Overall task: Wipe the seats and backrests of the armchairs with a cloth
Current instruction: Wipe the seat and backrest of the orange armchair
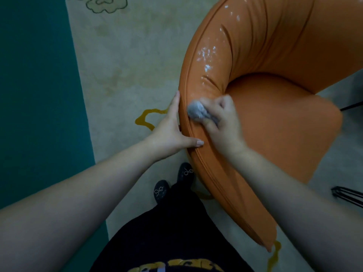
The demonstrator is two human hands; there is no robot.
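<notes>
Seen from above: curved orange leather-look armchair (275, 107) on a pale patterned carpet (121, 71), mid-clean. Right hand (222, 124) curled around a crumpled grey cloth (198, 112), pressing it onto the inner face of the padded backrest (245, 46) low down, close to the junction with the seat (279, 114); hand and cloth blurred. Left hand (172, 130) spread flat along the outer rim of the backrest, fingers straight, thumb lying over the piped edge just beside the cloth, apparently steadying the chair. Glistening wet streaks and droplets higher up the backrest, suggesting moisture or cleaner already laid there and not yet rubbed dry. Seat matt and without streaks, so likely untouched or already dry; impossible to tell which. Judged from this: backrest partly done, with the wet upper stretch, the far curve and probably the seat left to wipe. No other armchair in view. Below, black clothing and a pair of dark slippers with bow trim (172, 183) at the chair's foot; thin black metal legs (347, 195) at the right edge.
</notes>
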